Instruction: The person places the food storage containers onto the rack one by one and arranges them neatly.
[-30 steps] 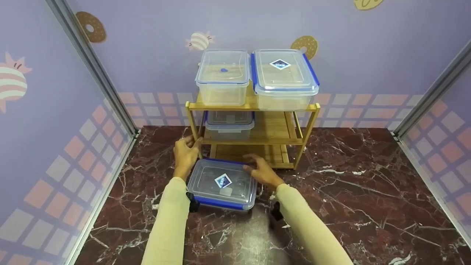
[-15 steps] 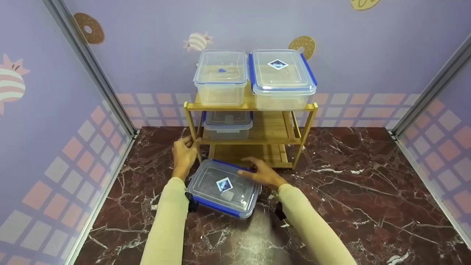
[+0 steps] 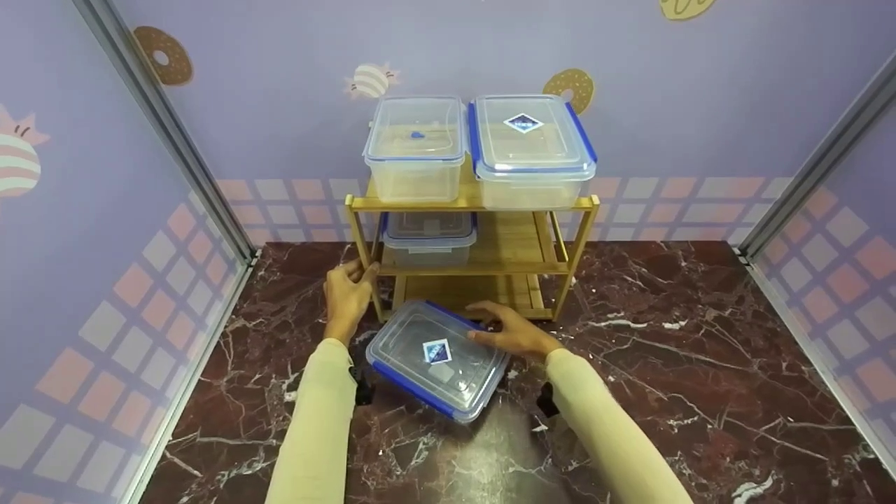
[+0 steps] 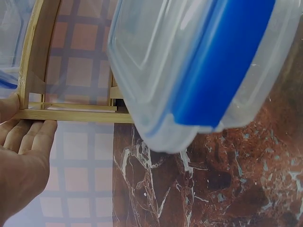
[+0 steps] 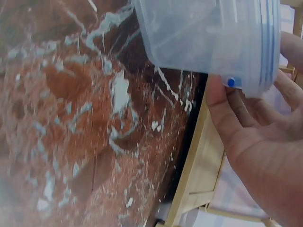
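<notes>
In the head view, my left hand (image 3: pixel 348 290) grips the left front leg of a three-tier wooden rack (image 3: pixel 546 269). In the left wrist view its thumb lies on one side of the leg and its fingers (image 4: pixel 31 135) on the other. A clear food container (image 3: pixel 409 343) with blue clips and a diamond sticker sits askew on the floor before the rack. My right hand (image 3: pixel 514 330) holds its far right corner, thumb over the lid. The right wrist view shows the fingers (image 5: pixel 220 101) against the container's side (image 5: pixel 189 38), part of them hidden behind it.
Two clear lidded containers, a left one (image 3: pixel 416 178) and a right one (image 3: pixel 532 192), stand on the rack's top. A third container (image 3: pixel 428 245) sits at the left of the middle shelf. Purple walls (image 3: pixel 280 105) enclose the dark marble-patterned floor (image 3: pixel 672 378).
The container on the floor has turned clockwise and shifted slightly right, its near right corner coming closer. My right hand moved a little right with it. My left hand stays on the rack's leg.
</notes>
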`<state>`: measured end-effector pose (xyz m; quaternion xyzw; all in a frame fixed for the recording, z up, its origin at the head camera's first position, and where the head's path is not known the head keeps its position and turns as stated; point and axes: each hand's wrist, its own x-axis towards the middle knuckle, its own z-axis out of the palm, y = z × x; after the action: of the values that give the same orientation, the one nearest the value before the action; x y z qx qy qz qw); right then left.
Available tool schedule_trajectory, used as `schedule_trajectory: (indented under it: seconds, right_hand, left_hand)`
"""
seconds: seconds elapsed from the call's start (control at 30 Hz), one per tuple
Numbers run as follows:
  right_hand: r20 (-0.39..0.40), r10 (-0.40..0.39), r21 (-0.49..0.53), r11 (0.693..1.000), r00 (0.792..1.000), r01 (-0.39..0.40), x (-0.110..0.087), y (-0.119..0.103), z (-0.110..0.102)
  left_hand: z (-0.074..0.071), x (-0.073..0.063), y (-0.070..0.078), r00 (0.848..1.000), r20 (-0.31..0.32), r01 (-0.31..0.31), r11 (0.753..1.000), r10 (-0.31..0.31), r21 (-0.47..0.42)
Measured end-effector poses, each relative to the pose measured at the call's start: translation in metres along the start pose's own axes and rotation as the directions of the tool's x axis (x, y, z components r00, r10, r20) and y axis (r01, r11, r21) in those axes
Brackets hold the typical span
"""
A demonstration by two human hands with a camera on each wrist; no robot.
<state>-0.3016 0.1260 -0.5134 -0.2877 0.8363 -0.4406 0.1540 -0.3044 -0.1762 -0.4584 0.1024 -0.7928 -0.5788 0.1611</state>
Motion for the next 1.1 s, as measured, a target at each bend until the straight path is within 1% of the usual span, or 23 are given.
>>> schedule_trajectory:
  seconds: [0.27, 0.5, 0.63, 0.7, 0.93, 1.1]
  right_hand:
    - [0.062, -0.02, 0.005, 1.0, 0.998, 0.02, -0.014, 0.004, -0.01]
    - [0.094, -0.075, -0.018, 0.997, 0.993, 0.077, -0.024, 0.008, -0.017]
    - [0.101, -0.06, -0.021, 0.998, 0.993, 0.063, -0.032, 0.01, -0.019]
    - [0.099, -0.056, -0.038, 0.997, 0.993, 0.06, -0.036, 0.012, -0.02]
    - [0.098, -0.03, -0.057, 0.998, 0.995, 0.036, -0.049, 0.015, -0.026]
    - [0.093, -0.042, -0.046, 0.998, 0.995, 0.046, -0.055, 0.02, -0.028]
  left_hand:
    - [-0.001, 0.001, 0.001, 1.0, -0.002, -0.01, 1.0, 0.01, 0.01]
    - [-0.002, 0.001, 0.002, 0.999, -0.024, -0.021, 1.0, 0.022, 0.012]
    - [-0.002, 0.001, 0.002, 1.0, -0.018, -0.015, 1.0, 0.015, 0.019]
    - [-0.001, 0.001, 0.001, 1.0, -0.009, -0.011, 1.0, 0.011, 0.017]
    - [0.0, 0.002, 0.001, 1.0, -0.007, -0.012, 1.0, 0.013, 0.016]
    - [0.0, 0.002, -0.001, 1.0, -0.001, -0.002, 1.0, 0.002, 0.021]
